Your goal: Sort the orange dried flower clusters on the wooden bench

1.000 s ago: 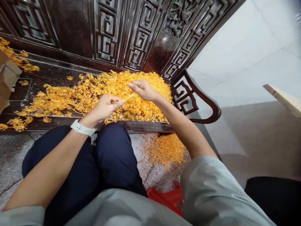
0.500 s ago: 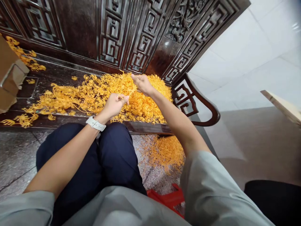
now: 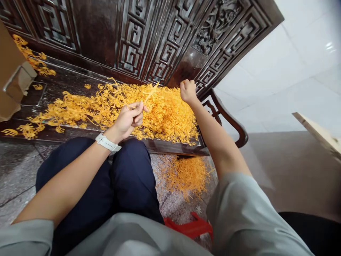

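A large pile of orange plastic sprigs covers the seat of a dark carved wooden bench. My left hand, with a white watch on its wrist, is pinched shut on one orange sprig that sticks up and to the right over the pile. My right hand is raised over the pile's right end, near the bench's armrest, and closed in a fist; what it holds, if anything, is hidden.
A second heap of orange pieces lies on the stone floor under the bench's edge. A cardboard box stands at the left of the seat. A red plastic item sits beside my knees. White tiled floor lies to the right.
My right hand has pulled away from the left hand, up and to the right, and closed into a fist. My left hand keeps the sprig. The view has shifted slightly.
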`<state>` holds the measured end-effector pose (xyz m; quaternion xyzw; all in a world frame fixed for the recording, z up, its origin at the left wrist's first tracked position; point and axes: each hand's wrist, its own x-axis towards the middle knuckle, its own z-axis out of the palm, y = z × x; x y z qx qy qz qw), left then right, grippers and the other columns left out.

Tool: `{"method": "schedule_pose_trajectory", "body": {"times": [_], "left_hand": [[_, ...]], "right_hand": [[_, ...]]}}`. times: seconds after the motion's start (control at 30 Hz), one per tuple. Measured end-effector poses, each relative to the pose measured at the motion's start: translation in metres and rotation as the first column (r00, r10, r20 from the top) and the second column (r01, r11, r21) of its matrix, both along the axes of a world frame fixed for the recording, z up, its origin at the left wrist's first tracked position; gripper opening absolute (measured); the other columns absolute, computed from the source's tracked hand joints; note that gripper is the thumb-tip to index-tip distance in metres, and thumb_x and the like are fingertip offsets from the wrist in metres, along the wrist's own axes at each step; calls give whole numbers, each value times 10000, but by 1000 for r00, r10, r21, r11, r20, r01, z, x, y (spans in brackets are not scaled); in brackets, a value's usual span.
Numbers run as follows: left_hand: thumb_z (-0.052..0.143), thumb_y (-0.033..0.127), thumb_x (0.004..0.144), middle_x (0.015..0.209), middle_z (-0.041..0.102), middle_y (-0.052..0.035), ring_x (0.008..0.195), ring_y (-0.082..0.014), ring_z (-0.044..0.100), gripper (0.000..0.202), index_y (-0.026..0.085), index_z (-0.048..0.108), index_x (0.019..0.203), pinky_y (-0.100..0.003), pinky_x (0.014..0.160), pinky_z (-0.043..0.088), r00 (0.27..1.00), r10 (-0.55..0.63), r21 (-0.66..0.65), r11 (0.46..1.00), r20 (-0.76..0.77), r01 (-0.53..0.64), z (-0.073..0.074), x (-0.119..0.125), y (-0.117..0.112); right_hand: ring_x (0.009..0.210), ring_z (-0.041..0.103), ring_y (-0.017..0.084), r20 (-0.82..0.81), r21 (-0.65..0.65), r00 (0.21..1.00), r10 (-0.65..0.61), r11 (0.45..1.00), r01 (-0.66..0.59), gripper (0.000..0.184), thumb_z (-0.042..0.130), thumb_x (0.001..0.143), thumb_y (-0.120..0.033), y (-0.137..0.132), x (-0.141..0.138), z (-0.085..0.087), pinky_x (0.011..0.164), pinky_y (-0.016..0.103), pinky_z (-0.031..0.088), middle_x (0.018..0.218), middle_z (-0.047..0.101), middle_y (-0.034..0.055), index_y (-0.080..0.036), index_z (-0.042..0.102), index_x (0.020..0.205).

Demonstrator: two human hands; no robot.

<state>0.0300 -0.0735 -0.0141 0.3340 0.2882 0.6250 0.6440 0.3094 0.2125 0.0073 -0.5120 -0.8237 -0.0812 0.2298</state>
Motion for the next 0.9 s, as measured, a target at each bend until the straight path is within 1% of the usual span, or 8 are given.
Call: {"method": "schedule_pose_trajectory", "body": {"times": [0.2, 0.3, 0.43, 0.47, 0.53, 0.63, 0.77, 0.9], "left_hand": [[474, 323, 1162, 497, 272, 66, 391, -59, 216, 435, 162, 662, 804, -167, 393, 245, 947, 78, -77, 995, 312, -56, 17, -22, -2], [454, 310, 1169, 499, 290, 66, 384, -62, 256, 441, 162, 661, 809, -172, 387, 267, 893, 121, -83, 992, 434, -94, 21, -32, 6], [482, 309, 1161, 520, 355, 58, 392, -71, 310, 402, 185, 659, 821, -192, 404, 320, 850, 190, -91, 982, 492, -166, 34, -32, 32], [467, 305, 1163, 538, 401, 47, 410, -76, 347, 402, 192, 660, 830, -196, 428, 357, 847, 201, -90, 979, 492, -180, 39, -29, 40], [427, 296, 1169, 596, 506, 16, 482, -97, 455, 398, 208, 663, 860, -209, 512, 449, 847, 226, -82, 974, 481, -213, 50, -24, 56], [417, 297, 1161, 713, 631, -28, 642, -147, 598, 343, 244, 670, 937, -255, 657, 548, 863, 276, -52, 958, 423, -281, 62, -17, 78], [546, 482, 1114, 1012, 744, -79, 822, -174, 668, 252, 260, 662, 1087, -288, 744, 563, 922, 321, 83, 935, 217, -345, 48, -22, 91], [824, 673, 876, 1027, 746, -102, 825, -192, 655, 587, 208, 640, 1184, -286, 707, 492, 914, 221, 127, 974, -340, -188, 12, -31, 85]], "right_hand": [[990, 679, 346, -51, -95, 985, -163, 983, 158, 769, 184, 1092, -719, -30, -17, 4, 948, 493, 506, 959, 720, 197, -168, 720, 1073], [1228, 599, 432, 91, -140, 985, -144, 978, 155, 893, 239, 1017, -854, -46, -32, 3, 1041, 584, 459, 1265, 688, 266, -141, 712, 1274], [1310, 540, 422, -120, -217, 992, 48, 973, -74, 1025, 199, 939, -962, -89, -67, 0, 1116, 603, 425, 1424, 605, 256, -146, 730, 1262], [1242, 589, 373, -283, -323, 952, 119, 922, -212, 1012, 179, 944, -958, -105, -78, -1, 1078, 552, 474, 1336, 655, 224, -166, 731, 1247], [1090, 655, 293, -606, -500, 782, 145, 696, -516, 952, 209, 946, -959, -139, -99, -8, 957, 462, 551, 1187, 714, 162, -209, 723, 1231], [964, 660, 224, -802, -487, 592, 83, 482, -728, 764, 632, 839, -915, -182, -122, -22, 842, 380, 562, 1141, 724, 103, -231, 719, 1167], [614, 462, 107, -873, -423, 486, -50, 575, -701, 638, 840, 729, -798, -199, -125, -33, 550, 269, 374, 780, 596, -10, -216, 683, 937], [525, 299, 70, -912, -397, 360, -199, 656, -642, 569, 801, 803, -763, -193, -114, -26, 497, 247, 211, 659, 418, -60, -217, 653, 869]]}}
